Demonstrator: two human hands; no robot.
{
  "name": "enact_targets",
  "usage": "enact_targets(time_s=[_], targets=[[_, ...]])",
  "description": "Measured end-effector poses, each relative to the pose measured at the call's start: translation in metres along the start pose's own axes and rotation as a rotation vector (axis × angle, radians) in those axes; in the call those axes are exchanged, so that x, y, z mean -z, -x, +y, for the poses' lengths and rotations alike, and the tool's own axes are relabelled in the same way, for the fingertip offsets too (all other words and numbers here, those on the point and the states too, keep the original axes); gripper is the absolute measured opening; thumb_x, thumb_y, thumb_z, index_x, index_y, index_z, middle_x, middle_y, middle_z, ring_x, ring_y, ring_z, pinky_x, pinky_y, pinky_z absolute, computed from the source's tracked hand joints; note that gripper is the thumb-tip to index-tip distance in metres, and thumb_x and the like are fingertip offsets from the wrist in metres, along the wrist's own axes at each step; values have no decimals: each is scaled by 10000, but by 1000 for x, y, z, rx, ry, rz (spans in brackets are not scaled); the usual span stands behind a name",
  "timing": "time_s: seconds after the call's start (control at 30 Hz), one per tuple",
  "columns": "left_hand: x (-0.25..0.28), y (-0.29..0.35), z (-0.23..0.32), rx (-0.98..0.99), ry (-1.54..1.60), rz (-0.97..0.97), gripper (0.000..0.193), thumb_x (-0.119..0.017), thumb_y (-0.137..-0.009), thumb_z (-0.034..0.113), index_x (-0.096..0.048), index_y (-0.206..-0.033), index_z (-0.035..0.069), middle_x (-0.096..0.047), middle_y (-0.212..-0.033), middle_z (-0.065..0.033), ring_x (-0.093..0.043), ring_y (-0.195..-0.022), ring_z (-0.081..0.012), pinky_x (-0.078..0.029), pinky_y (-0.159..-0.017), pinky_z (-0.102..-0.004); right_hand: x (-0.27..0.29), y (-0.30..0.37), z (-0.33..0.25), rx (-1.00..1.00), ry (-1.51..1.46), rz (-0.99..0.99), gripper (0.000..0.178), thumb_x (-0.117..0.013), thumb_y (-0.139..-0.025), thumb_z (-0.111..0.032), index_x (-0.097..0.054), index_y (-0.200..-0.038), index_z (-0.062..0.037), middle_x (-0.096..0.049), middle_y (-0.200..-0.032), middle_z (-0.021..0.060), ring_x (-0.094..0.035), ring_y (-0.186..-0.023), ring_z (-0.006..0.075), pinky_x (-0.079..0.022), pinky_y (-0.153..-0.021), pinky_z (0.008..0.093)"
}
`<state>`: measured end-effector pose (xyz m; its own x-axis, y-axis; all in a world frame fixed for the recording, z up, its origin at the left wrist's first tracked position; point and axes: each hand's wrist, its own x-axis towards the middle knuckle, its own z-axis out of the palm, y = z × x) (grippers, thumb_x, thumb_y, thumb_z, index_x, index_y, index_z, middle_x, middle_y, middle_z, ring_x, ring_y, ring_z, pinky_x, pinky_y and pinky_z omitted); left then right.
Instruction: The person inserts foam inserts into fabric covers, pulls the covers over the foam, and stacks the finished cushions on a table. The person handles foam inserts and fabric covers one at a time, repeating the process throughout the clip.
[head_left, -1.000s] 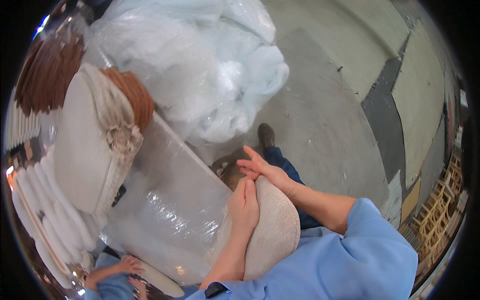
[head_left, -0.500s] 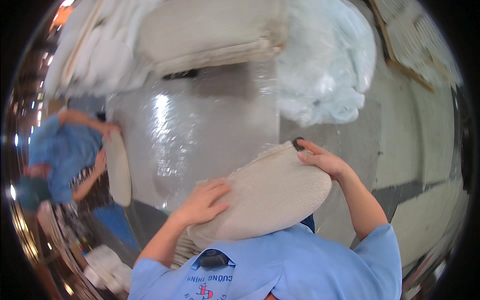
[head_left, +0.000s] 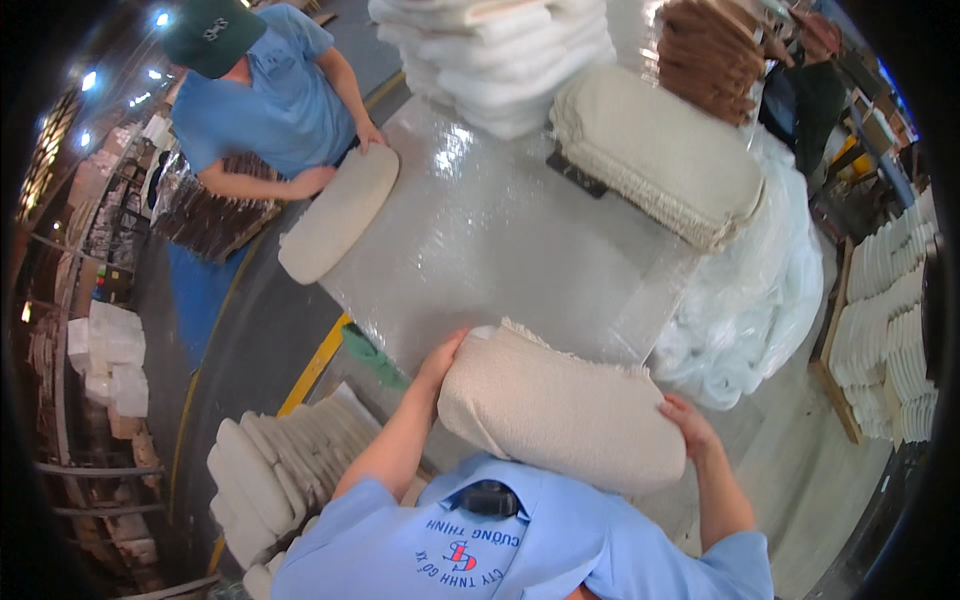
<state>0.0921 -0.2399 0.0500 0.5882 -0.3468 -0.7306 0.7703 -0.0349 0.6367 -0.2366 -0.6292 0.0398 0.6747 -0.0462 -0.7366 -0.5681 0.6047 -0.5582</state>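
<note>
Head view: your left hand (head_left: 447,355) and right hand (head_left: 690,425) apart, clamped on opposite ends of beige cushion (head_left: 560,410), held before your chest at near edge of plastic-covered worktop (head_left: 480,260). Dark lettering around partly red emblem (head_left: 459,556) on your blue shirt (head_left: 540,540). Co-worker (head_left: 285,95) across left corner touches pale pad (head_left: 345,215); light marking on green cap (head_left: 205,45), probably letters, too small to be sure.

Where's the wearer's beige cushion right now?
Head view, just below centre: the beige cushion is between left hand and right hand, by the near edge of the table.
</note>
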Motion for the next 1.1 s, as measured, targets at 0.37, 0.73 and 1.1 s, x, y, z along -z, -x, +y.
enact_targets(time_s=[0.37, 0.73, 1.1], targets=[[-151, 17, 82, -193, -186, -606, 437, -488, -1119, 372, -666, -1328, 32, -733, -1243, -112, -693, -1128, -279, -528, -978, -395, -120, -18, 43, 461, -596, -156, 797, -754, -975, -200, -312, -1634, -284, -536, -1541, 44, -527, -1409, 302, -457, -1148, 583], [-177, -12, 87, 49, -898, -730, 431, -487, -1120, 371, -673, -1308, 30, -738, -1217, -117, -695, -1104, -281, -528, -963, -397, -178, 3, 90, 267, 349, -186, 661, -729, -973, -563, -629, -1316, -8, -739, -1008, 128, -674, -908, 254, -557, -825, 412], [-214, -26, 9, 100, -931, -746, 426, -486, -1122, 370, -680, -1289, 29, -743, -1191, -123, -696, -1080, -284, -527, -948, -399, -140, 141, -34, 1200, 147, 553, 106, -749, -954, -28, -714, -1054, -39, -639, -897, -14, -576, -778, 68, -488, -701, 259]])
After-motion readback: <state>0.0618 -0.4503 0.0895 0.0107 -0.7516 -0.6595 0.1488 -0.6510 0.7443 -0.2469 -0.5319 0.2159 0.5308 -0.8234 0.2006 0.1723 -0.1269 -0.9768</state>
